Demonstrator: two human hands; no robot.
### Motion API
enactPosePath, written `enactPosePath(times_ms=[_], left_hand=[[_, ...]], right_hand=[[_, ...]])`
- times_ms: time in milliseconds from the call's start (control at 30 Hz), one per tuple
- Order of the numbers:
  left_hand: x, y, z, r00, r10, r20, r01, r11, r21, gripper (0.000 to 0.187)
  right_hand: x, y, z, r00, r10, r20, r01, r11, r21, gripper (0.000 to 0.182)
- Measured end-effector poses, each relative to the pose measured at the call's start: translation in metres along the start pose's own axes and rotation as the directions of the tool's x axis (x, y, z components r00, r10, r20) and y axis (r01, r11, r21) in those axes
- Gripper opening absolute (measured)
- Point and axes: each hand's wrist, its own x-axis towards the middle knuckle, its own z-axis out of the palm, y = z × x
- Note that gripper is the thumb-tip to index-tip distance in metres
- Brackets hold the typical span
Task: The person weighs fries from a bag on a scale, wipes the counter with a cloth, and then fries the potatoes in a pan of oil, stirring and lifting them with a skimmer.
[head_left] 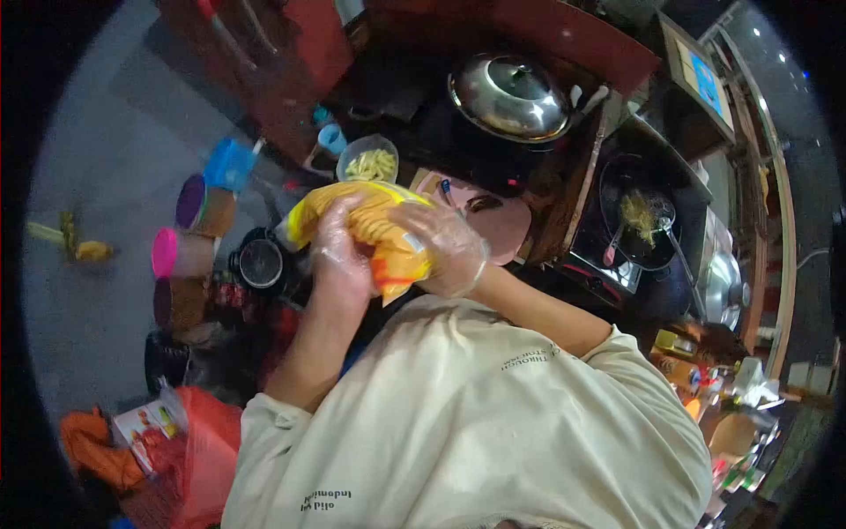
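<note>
Covered wok (511, 95) sits top centre, frying pan (639, 220) w/ food at right. You hold the yellow packet (379, 231) chest-high over the counter; left hand (339, 256) & right hand (445, 247), both gloved, wrap it tight.

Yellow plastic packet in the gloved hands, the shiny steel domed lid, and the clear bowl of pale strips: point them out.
Yellow plastic packet (388, 231), head view: crumpled middle.
Shiny steel domed lid (511, 95), head view: dome's top.
Clear bowl of pale strips (370, 163), head view: the strips inside.
</note>
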Motion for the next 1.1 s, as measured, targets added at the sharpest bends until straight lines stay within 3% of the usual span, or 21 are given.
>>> enactPosePath(times_ms=[67, 167, 267, 300, 367, 400, 433, 467, 500, 567, 600, 633, 700, 733, 833, 867, 933, 967, 1033, 1067, 1100], left_hand=[[0.001, 0.005, 0.037, 0.996, -0.073, 0.055, 0.071, 0.997, 0.031, 0.033], [0.031, -0.032, 0.084, 0.876, -0.341, 0.342, 0.387, 0.919, -0.073, 0.021], [0.066, -0.006, 0.106, 0.703, -0.452, 0.549, 0.466, 0.876, 0.124, 0.02], [0.05, 0.008, 0.122, 0.761, -0.353, 0.544, 0.318, 0.934, 0.162, 0.024], [0.057, 0.033, 0.114, 0.68, -0.161, 0.715, 0.001, 0.976, 0.219, 0.025], [0.072, 0.038, 0.107, 0.669, 0.088, 0.738, -0.321, 0.93, 0.18, 0.025], [0.093, 0.037, 0.1, 0.576, 0.327, 0.749, -0.607, 0.785, 0.124, 0.025], [0.112, 0.034, 0.097, 0.618, 0.426, 0.66, -0.741, 0.597, 0.308, 0.039], [0.121, 0.03, 0.108, 0.608, 0.4, 0.686, -0.738, 0.603, 0.302, 0.039], [0.14, 0.02, 0.142, 0.347, 0.423, 0.837, -0.621, 0.772, -0.133, 0.055], [0.168, 0.015, 0.149, 0.258, 0.314, 0.914, -0.585, 0.803, -0.111, 0.076], [0.159, 0.016, 0.161, 0.208, 0.321, 0.924, -0.651, 0.75, -0.114, 0.065], [0.168, 0.01, 0.176, 0.251, 0.069, 0.965, -0.272, 0.962, 0.003, 0.043], [0.165, 0.011, 0.182, 0.227, 0.048, 0.973, -0.248, 0.969, 0.01, 0.043], [0.153, 0.015, 0.2, 0.266, -0.126, 0.956, -0.217, 0.958, 0.186, 0.023], [0.146, 0.012, 0.2, 0.309, -0.105, 0.945, -0.221, 0.959, 0.179, 0.022], [0.128, 0.008, 0.203, 0.374, -0.022, 0.927, -0.294, 0.945, 0.142, 0.022], [0.124, 0.003, 0.201, 0.369, -0.045, 0.928, -0.278, 0.948, 0.156, 0.022], [0.113, 0.005, 0.2, 0.256, 0.059, 0.965, -0.553, 0.827, 0.096, 0.02], [0.101, 0.001, 0.193, 0.202, 0.002, 0.979, -0.521, 0.847, 0.106, 0.02], [0.093, -0.007, 0.19, 0.207, -0.011, 0.978, -0.51, 0.852, 0.117, 0.02]], right_hand=[[0.007, 0.024, -0.003, 0.948, -0.051, -0.315, 0.041, 0.998, -0.04, 0.054], [-0.003, 0.031, -0.083, 0.942, 0.204, -0.268, -0.26, 0.946, -0.194, 0.033], [0.015, 0.061, -0.107, 0.87, 0.104, -0.482, -0.255, 0.931, -0.261, 0.014], [0.012, 0.077, -0.104, 0.774, 0.323, -0.544, -0.46, 0.878, -0.133, 0.009], [0.026, 0.071, -0.117, 0.626, 0.515, -0.585, -0.507, 0.839, 0.196, 0.013], [0.035, 0.066, -0.126, 0.616, 0.503, -0.606, -0.51, 0.841, 0.18, 0.013], [0.042, 0.06, -0.136, 0.534, 0.571, -0.624, -0.535, 0.799, 0.273, 0.014], [0.046, 0.054, -0.141, 0.437, 0.639, -0.633, -0.553, 0.746, 0.37, 0.016], [0.047, 0.053, -0.144, 0.408, 0.632, -0.658, -0.561, 0.743, 0.365, 0.016], [0.053, 0.055, -0.148, 0.354, 0.626, -0.695, -0.473, 0.761, 0.444, 0.014], [0.06, 0.049, -0.148, 0.297, 0.617, -0.729, -0.495, 0.752, 0.435, 0.024], [0.065, 0.042, -0.148, 0.269, 0.605, -0.749, -0.504, 0.751, 0.426, 0.024], [0.071, 0.031, -0.151, 0.227, 0.662, -0.714, -0.235, 0.749, 0.619, 0.022], [0.065, 0.03, -0.15, 0.197, 0.689, -0.697, -0.201, 0.724, 0.66, 0.019], [0.057, 0.017, -0.143, 0.214, 0.646, -0.733, -0.032, 0.754, 0.656, 0.017], [0.037, 0.022, -0.142, 0.178, 0.656, -0.734, -0.16, 0.755, 0.636, 0.018], [0.017, 0.007, -0.139, 0.172, 0.624, -0.762, -0.196, 0.78, 0.594, 0.019], [0.01, 0.0, -0.134, 0.186, 0.602, -0.777, -0.221, 0.796, 0.564, 0.021], [0.009, -0.009, -0.12, 0.115, 0.531, -0.84, -0.158, 0.844, 0.512, 0.032], [0.007, -0.019, -0.117, 0.119, 0.284, -0.951, -0.422, 0.882, 0.21, 0.039], [0.008, -0.028, -0.115, 0.2, 0.033, -0.979, -0.638, 0.763, -0.105, 0.047]])
